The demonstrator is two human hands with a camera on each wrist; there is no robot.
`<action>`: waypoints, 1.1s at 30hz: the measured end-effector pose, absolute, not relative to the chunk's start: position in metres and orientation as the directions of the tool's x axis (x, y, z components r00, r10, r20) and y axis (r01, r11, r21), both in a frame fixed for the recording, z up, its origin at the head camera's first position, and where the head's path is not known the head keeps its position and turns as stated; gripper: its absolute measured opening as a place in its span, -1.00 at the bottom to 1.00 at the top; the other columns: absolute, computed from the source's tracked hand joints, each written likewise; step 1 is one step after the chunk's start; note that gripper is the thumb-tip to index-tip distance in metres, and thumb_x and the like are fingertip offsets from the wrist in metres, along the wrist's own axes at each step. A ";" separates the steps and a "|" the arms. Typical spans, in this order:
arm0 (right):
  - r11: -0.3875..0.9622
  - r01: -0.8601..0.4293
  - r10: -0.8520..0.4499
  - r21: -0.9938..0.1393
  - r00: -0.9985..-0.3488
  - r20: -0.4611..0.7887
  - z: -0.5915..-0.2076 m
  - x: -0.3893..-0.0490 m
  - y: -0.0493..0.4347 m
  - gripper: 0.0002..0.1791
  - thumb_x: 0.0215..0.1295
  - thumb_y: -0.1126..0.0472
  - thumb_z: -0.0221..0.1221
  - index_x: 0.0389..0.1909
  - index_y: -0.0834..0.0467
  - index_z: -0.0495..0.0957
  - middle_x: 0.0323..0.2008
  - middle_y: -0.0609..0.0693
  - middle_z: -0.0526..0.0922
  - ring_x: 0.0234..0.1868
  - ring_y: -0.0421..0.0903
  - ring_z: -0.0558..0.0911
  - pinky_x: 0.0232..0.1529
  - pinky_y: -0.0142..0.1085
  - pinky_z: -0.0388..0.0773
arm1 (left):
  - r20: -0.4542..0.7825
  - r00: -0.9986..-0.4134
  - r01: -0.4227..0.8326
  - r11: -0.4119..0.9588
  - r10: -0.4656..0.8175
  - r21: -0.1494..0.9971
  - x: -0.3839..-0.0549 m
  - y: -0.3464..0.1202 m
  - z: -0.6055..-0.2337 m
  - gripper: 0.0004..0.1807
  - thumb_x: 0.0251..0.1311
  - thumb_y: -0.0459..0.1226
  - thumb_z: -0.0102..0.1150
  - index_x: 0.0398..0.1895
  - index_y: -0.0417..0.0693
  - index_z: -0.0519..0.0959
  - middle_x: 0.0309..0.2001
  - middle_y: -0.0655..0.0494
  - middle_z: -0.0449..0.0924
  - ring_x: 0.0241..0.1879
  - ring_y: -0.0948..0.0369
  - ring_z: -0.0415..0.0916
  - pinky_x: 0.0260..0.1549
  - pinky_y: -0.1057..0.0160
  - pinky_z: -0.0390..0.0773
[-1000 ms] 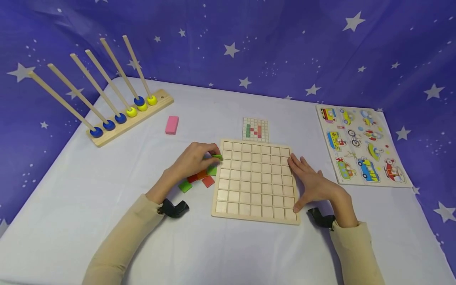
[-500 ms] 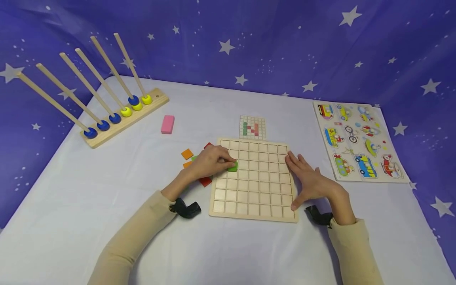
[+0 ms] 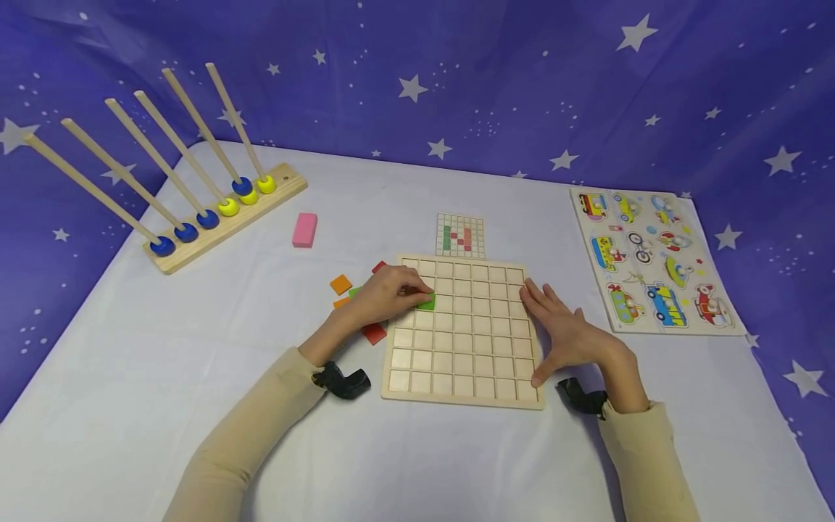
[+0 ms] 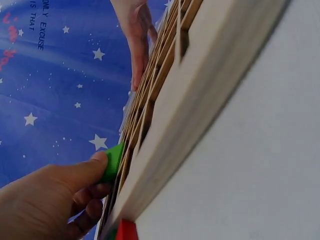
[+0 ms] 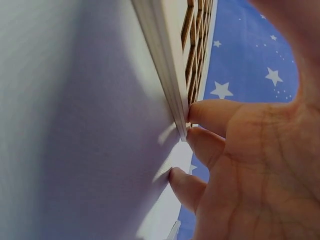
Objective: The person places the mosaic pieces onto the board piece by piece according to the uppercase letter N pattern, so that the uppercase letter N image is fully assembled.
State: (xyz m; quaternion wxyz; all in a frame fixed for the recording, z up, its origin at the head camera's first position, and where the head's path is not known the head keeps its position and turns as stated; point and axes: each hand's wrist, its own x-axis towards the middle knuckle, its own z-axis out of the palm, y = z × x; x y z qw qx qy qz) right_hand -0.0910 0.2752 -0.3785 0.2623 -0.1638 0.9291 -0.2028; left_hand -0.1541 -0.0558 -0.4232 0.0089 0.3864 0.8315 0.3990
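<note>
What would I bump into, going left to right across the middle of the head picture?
Blue-and-yellow-beaded wooden abacus, pink rectangular block, left hand, flat square wooden grid board, right hand, flat wooden picture puzzle.

Behind and to both sides of the white-covered desk (image 3: 378, 464) hangs a blue-purple, star-printed cloth (image 3: 496, 80).

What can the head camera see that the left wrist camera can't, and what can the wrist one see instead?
Only the head view shows the bead stand and the pink block. Only the left wrist view shows printed words. Both show the left hand pinching a green tile, the right hand, the grid board and the starry cloth.
</note>
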 end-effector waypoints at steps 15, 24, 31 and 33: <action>0.862 -0.206 -0.419 -0.464 -0.804 -0.422 -0.381 -0.092 0.273 0.64 -0.57 -0.22 0.58 0.51 0.24 -0.25 0.54 0.14 -0.40 0.50 0.29 -0.37 0.11 0.59 -0.35 | 0.278 -0.735 0.667 0.585 0.618 0.461 -0.144 -0.049 -0.413 -0.96 0.14 -0.24 0.32 -0.40 0.01 0.69 -0.31 0.17 0.59 -0.28 0.21 0.44 -0.16 0.24 0.52; 0.863 -0.213 -0.420 -0.457 -0.805 -0.419 -0.381 -0.091 0.272 0.64 -0.57 -0.22 0.58 0.51 0.24 -0.24 0.54 0.14 -0.38 0.51 0.29 -0.36 0.11 0.59 -0.34 | 0.272 -0.756 0.625 0.531 0.596 0.573 -0.147 -0.052 -0.418 -0.93 0.13 -0.28 0.32 -0.31 -0.03 0.69 -0.34 0.15 0.67 -0.28 0.21 0.51 -0.25 0.25 0.47; 0.870 -0.209 -0.411 -0.447 -0.807 -0.423 -0.381 -0.090 0.274 0.65 -0.57 -0.26 0.57 0.52 0.21 -0.25 0.54 0.12 -0.40 0.51 0.29 -0.36 0.11 0.59 -0.34 | 0.236 -0.771 0.583 0.509 0.591 0.633 -0.152 -0.057 -0.418 -0.82 0.15 -0.31 0.29 -0.16 -0.08 0.64 -0.39 0.14 0.63 -0.29 0.20 0.47 -0.27 0.25 0.46; 0.869 -0.210 -0.412 -0.448 -0.808 -0.421 -0.380 -0.090 0.275 0.65 -0.56 -0.25 0.57 0.51 0.22 -0.26 0.54 0.12 -0.41 0.50 0.30 -0.37 0.11 0.59 -0.34 | 0.225 -0.783 0.563 0.506 0.580 0.653 -0.156 -0.063 -0.419 -0.79 0.13 -0.28 0.32 -0.16 -0.08 0.64 -0.35 0.13 0.63 -0.28 0.20 0.48 -0.26 0.25 0.46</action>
